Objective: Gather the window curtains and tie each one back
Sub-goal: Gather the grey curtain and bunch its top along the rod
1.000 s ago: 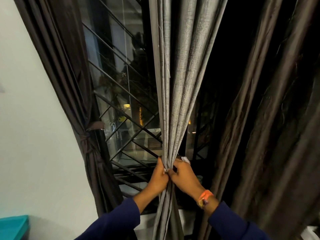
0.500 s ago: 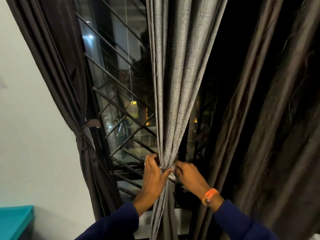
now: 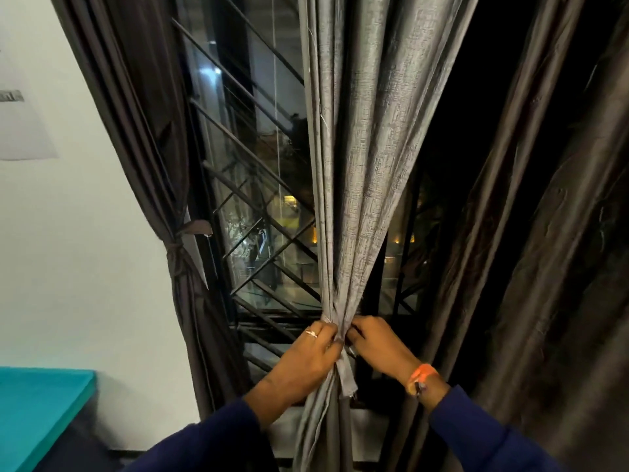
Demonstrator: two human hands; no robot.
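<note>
- Left hand reaches forward, back of the hand up, fingers curled and pinching at the fingertips; a ring sits on one finger.
- Right hand mirrors it just beside, fingers curled and pinching.
- Both forearms extend from dark blue sleeves; an orange band circles the right wrist.

Dim indoor light, black night glass, wide-angle bending, soft edge blur.
</note>
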